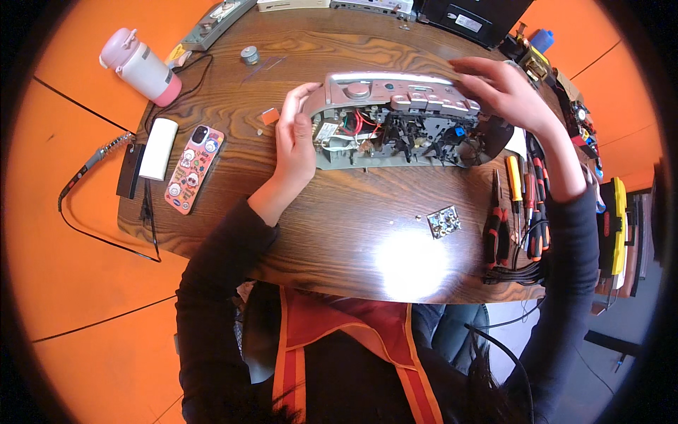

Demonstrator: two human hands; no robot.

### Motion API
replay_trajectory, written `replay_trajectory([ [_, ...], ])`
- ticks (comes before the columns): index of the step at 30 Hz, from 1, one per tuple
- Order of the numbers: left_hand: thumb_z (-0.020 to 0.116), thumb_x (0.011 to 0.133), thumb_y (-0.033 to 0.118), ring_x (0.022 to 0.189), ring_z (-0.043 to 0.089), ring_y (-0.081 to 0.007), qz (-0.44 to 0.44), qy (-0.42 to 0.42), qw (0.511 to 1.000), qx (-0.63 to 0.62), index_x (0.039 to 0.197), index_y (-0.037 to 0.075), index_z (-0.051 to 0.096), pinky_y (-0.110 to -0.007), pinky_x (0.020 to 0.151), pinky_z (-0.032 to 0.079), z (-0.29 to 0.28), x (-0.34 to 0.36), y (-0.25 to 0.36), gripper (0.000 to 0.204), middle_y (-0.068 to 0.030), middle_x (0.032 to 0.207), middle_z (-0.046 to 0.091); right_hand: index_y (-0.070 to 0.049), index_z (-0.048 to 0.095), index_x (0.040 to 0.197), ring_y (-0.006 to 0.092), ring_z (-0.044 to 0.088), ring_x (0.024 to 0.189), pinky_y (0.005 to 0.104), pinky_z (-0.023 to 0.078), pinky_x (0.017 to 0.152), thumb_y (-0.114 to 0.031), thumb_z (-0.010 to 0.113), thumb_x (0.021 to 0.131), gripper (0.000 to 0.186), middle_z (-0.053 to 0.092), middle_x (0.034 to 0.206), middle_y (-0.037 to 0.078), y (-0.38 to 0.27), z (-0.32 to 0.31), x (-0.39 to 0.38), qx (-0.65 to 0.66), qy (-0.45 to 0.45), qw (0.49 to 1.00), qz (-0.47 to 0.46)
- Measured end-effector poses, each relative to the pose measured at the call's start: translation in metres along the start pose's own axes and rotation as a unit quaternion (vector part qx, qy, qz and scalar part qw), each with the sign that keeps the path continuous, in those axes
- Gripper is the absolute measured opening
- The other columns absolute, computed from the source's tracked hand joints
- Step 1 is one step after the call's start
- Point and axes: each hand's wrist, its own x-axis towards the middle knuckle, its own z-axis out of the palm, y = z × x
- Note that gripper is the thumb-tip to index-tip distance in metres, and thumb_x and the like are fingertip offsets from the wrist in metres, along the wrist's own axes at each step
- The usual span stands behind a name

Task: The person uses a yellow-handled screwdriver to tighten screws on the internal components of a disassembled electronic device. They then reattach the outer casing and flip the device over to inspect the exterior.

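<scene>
A silver radio cassette player (424,134) stands on the wooden table with its casing opened, so that red wires, circuit parts and the black mechanism show. My left hand (295,134) grips its left end, thumb on the near side and fingers behind. At the upper right corner is my right hand (505,92), its fingers stretched out and apart over the top edge, beside the row of keys; whether they touch the casing I cannot tell. A round dark speaker (494,138) shows at the player's right end. Nearer to me lies a small circuit board (443,222).
Pliers (496,226), a yellow-handled screwdriver (514,177) and other tools lie along the right side. On the left are a phone in a patterned case (194,169), a white block (159,148) and a pink-and-white bottle (145,71). A solder spool (250,55) stands farther back.
</scene>
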Motion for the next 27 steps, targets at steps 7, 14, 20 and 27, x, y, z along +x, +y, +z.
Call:
replay_trajectory([
  [7,0.022,0.091,0.06,0.11,0.049,-0.021,-0.03,-0.006,1.0,-0.004,0.116,-0.003,0.042,-0.032,0.095,0.034,0.0,-0.004,-0.003,0.071,-0.0147,0.112,0.053,-0.001,0.06,0.113,0.0199,0.062,0.091,0.0294,0.047,0.084,-0.03,0.055,0.089,0.038,0.064,0.103,0.016,-0.008,0.02,0.061,-0.014,-0.129,0.99,0.05],
  [14,0.024,0.093,0.056,0.113,0.049,-0.027,-0.011,0.019,0.999,0.025,0.116,-0.004,0.042,-0.034,0.097,0.033,0.001,-0.002,-0.009,0.067,-0.0184,0.113,0.052,0.004,0.058,0.096,0.0071,0.049,0.068,0.0251,0.043,0.062,-0.024,0.062,0.086,0.03,0.056,0.073,0.007,-0.031,0.004,0.054,-0.114,-0.067,0.991,-0.036],
  [20,0.023,0.096,0.049,0.11,0.05,-0.0247,-0.017,0.018,0.999,0.022,0.116,-0.003,0.041,-0.033,0.096,0.034,0.002,0.004,-0.007,0.059,-0.0181,0.111,0.053,0.002,0.057,0.09,0.0183,0.052,0.061,0.0306,0.043,0.055,-0.029,0.058,0.087,0.031,0.052,0.068,0.012,-0.08,0.002,0.051,-0.23,-0.075,0.97,0.014],
  [27,0.013,0.09,0.063,0.121,0.042,-0.0232,-0.101,0.011,0.991,-0.092,0.134,0.005,0.028,-0.034,0.102,0.027,-0.006,0.017,0.003,0.074,-0.0155,0.128,0.047,-0.002,0.059,0.075,0.0341,0.057,0.055,0.0414,0.044,0.052,-0.038,0.06,0.084,0.037,0.056,0.06,0.018,-0.102,-0.024,0.049,-0.362,0.025,0.932,-0.016],
])
